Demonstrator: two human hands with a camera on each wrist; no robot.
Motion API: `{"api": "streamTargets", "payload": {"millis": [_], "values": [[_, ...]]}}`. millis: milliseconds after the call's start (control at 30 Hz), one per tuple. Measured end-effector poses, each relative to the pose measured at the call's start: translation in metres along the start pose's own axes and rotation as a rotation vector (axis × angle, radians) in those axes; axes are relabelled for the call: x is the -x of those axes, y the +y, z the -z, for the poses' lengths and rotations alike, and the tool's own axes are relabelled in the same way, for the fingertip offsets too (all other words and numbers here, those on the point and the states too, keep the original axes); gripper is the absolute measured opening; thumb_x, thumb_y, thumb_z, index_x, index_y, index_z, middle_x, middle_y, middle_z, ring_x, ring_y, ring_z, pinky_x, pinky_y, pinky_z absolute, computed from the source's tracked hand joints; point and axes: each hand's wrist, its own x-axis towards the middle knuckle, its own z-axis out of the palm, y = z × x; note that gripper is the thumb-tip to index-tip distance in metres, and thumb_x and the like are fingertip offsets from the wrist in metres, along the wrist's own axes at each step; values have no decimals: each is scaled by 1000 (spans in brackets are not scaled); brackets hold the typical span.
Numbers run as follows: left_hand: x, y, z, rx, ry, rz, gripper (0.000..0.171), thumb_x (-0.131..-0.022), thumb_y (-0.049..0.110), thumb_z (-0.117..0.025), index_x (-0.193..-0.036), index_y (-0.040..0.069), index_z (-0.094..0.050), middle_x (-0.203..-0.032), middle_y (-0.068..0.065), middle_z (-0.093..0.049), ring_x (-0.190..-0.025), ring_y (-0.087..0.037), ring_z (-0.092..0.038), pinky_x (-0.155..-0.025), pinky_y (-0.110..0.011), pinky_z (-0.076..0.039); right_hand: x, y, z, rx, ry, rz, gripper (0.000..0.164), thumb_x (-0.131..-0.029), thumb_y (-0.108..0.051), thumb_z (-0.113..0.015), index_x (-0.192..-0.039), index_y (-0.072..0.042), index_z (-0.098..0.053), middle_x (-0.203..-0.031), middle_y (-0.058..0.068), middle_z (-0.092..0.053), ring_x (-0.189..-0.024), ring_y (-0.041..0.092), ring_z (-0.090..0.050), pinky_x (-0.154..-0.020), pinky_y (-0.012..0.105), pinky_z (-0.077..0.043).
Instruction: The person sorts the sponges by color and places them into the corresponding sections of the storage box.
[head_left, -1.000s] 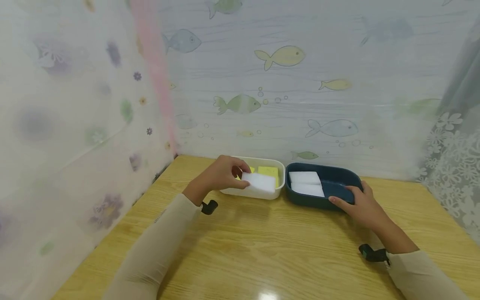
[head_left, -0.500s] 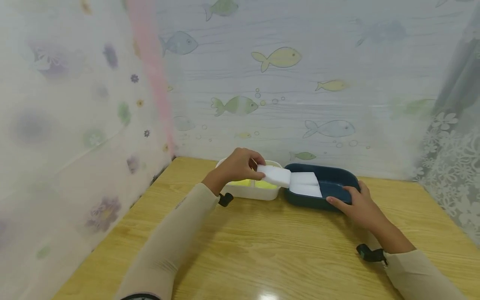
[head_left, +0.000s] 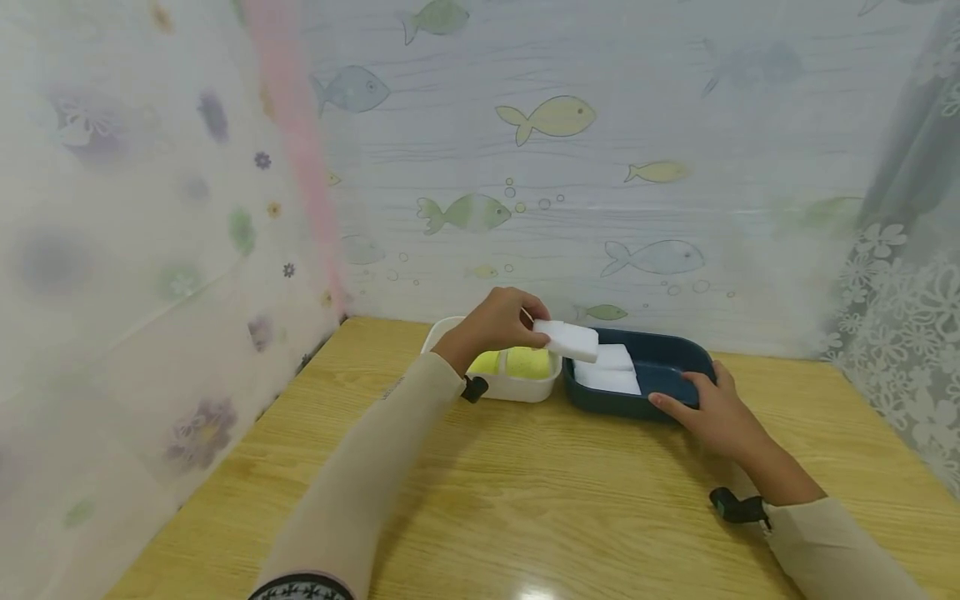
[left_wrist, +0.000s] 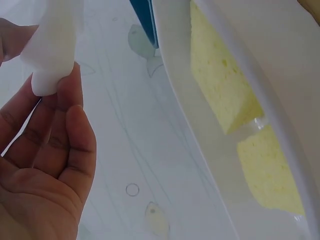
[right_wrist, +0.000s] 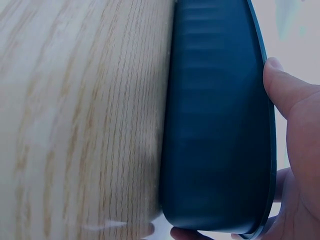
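Note:
My left hand (head_left: 501, 320) pinches a white sponge block (head_left: 568, 341) between thumb and fingers, above the left end of a dark blue box (head_left: 618, 405). In the left wrist view the same white block (left_wrist: 52, 55) is seen edge-on in the fingertips. Two more white blocks (head_left: 607, 382) lie side by side in the blue box's left half. My right hand (head_left: 726, 423) holds that box by its right end. Its thumb (right_wrist: 282, 90) lies over the near rim, as the right wrist view shows, with fingers round the end wall.
A white box (head_left: 517, 390) touches or nearly touches the blue box on its left. Yellow sponges (head_left: 528, 363) lie in it, either side of a divider. Behind the wooden table (head_left: 525, 492) hangs a fish-patterned curtain (head_left: 465, 150), close to both boxes.
The left hand has lifted the white block out over the white box and carried it right to above the blue box, uncovering the yellow sponges. The right hand stays on the blue box.

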Motion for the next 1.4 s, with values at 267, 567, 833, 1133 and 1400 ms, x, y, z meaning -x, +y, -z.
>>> {"api": "streamTargets", "payload": {"millis": [267, 567, 833, 1133, 1400], "values": [[-16, 1, -12, -24, 8, 7, 43, -82, 24, -89, -119, 6, -75, -112, -5, -75, -96, -18, -74, -81, -26, -60, -2, 2, -1, -3, 1, -2, 105, -97, -72, -51, -157, 11, -28, -162, 41, 19, -139, 73, -19, -101, 81, -32], [-25, 1, -28, -45, 1, 11, 52, -81, 27, -91, -125, 6, -72, -112, -3, -74, -94, -12, -71, -83, -25, -59, -2, 5, -1, -3, 2, -3, 105, -97, -72, -52, -157, 11, -29, -162, 42, 18, -139, 73, -18, -101, 82, -31], [-33, 10, -48, -251, -6, -28, 54, -83, 37, -88, -127, 10, -72, -121, 0, -72, -106, -13, -66, -95, -27, -55, -2, 5, -2, 2, 4, -10, 105, -96, -73, -52, -157, 10, -29, -162, 42, 16, -139, 72, -21, -101, 82, -32], [-47, 19, -77, -552, -25, 5, 56, -88, 61, -76, -129, 24, -73, -126, 11, -72, -108, -9, -60, -97, -40, -42, -3, 1, -1, 4, 9, -16, 106, -96, -75, -51, -156, 10, -31, -162, 42, 16, -139, 72, -21, -101, 81, -34], [-52, 14, -90, -671, -87, 30, 55, -89, 64, -72, -133, 31, -70, -127, 13, -70, -111, -11, -59, -99, -40, -39, -1, 1, -1, 10, 8, -17, 105, -96, -75, -51, -156, 9, -32, -162, 42, 16, -138, 72, -23, -101, 80, -35]]}}
